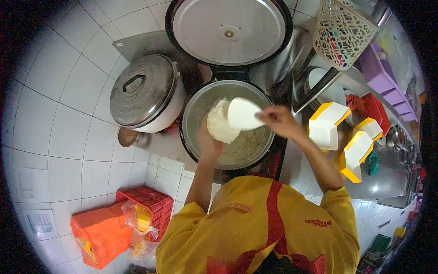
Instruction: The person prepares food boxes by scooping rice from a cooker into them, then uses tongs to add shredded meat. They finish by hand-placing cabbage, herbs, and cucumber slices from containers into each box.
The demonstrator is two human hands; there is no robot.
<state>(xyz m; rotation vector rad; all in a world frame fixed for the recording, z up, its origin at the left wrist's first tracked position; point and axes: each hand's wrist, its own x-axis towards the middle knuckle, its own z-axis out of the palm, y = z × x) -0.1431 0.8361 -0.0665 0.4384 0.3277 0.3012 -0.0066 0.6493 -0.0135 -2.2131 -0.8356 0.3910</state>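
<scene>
Your right hand gripping a paddle, left hand gripping a rice box, cooker beneath both, raised lid beyond them, pot left, cartons right.

This is a commercial kitchen, of the kind that serves boxed meals. A very large rice cooker, its wide hinged lid raised, holds rice in catering quantity, with a big covered pot beside it. White tiles cover the wall, and the desk to the right is stainless steel, bearing open yellow-and-white cardboard food boxes and a stack of white plates. The worker's yellow shirt with red trim and lettering looks like a uniform. A red plastic crate stands low on the left. Metalware along the blurred right edge is probably cookware.
</scene>
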